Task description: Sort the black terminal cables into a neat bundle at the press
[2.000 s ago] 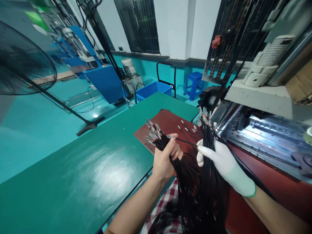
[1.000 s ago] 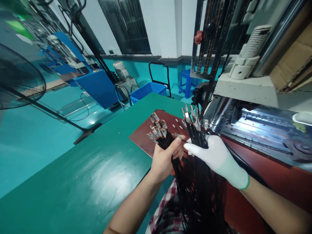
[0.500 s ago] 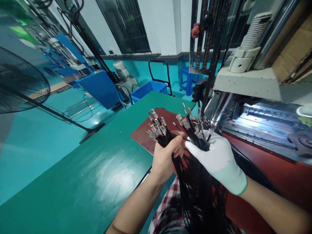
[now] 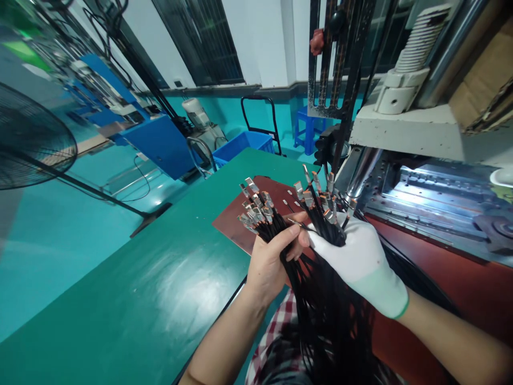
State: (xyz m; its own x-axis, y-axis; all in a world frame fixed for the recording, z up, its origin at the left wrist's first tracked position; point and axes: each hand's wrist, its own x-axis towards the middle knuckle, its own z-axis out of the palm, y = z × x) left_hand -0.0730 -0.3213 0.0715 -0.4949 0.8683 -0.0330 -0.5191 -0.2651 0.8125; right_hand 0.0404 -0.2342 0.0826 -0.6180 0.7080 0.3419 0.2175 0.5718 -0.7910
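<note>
My bare left hand (image 4: 276,248) is closed around a bundle of black cables (image 4: 276,224) whose metal connector ends fan out at the top. In a white glove, my right hand (image 4: 356,251) grips a second bundle of black cables (image 4: 331,232), its silver plugs with orange parts pointing up. Between the hands, the left thumb and fingertips pinch a single thin cable end beside the right thumb. Both bundles hang down together over my lap. Under them lies a brown sheet (image 4: 232,222) on the green table. The right fingers are mostly hidden behind the cables.
The green tabletop (image 4: 120,305) spreads to the left. A machine with a lit metal bed (image 4: 433,187) stands at the right, above a red surface (image 4: 441,294). Beyond the table are a blue crate (image 4: 244,147), a blue stool (image 4: 306,131) and a floor fan (image 4: 36,139).
The left fingertips have shifted slightly right, closer to the right thumb. A few thin cable ends between the bundles show more. The whole view has moved a little; both bundles are still held.
</note>
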